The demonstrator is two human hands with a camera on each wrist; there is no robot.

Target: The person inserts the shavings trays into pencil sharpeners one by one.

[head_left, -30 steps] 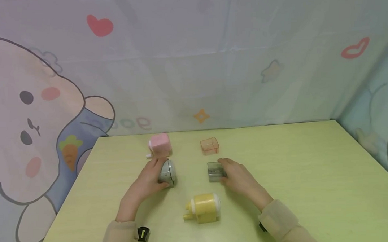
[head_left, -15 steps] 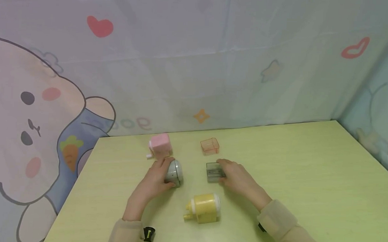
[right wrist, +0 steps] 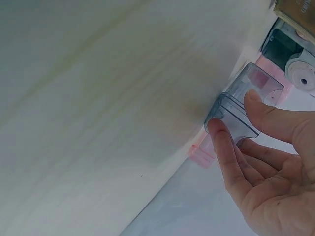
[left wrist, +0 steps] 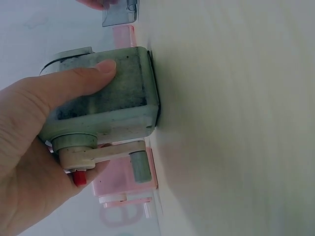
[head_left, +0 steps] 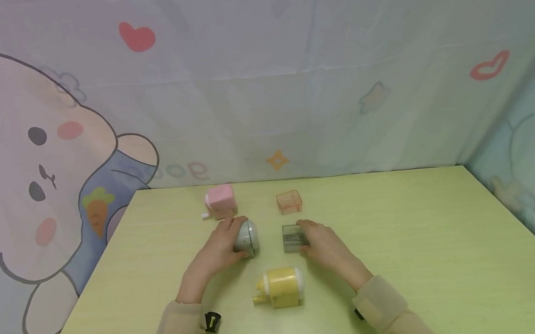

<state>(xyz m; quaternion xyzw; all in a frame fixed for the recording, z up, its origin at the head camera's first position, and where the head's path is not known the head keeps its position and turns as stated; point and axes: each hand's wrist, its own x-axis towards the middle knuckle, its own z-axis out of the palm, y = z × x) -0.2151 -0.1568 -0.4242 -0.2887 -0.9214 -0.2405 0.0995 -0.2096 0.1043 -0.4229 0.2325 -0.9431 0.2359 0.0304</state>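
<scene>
My left hand (head_left: 216,249) grips a grey-green hand-crank pencil sharpener (head_left: 248,238) standing on the table, thumb across its side. In the left wrist view its crank arm (left wrist: 113,151) with a green knob (left wrist: 141,166) points toward the fingers. Opposite it, my right hand (head_left: 327,245) pinches a clear smoky-grey plastic shavings drawer (head_left: 292,239) between thumb and fingers. In the right wrist view this drawer (right wrist: 236,110) sits at the table surface. A gap separates the drawer from the sharpener.
A yellow crank sharpener (head_left: 283,287) lies nearer the front, between the forearms. Behind the hands are a pink crank sharpener (head_left: 221,201) and a clear pinkish-orange drawer (head_left: 289,202). A printed cloth (head_left: 342,90) hangs behind the pale table (head_left: 417,233).
My left hand has moved right with the grey-green sharpener. The right hand has shifted slightly left with the drawer, so the gap between them is smaller.
</scene>
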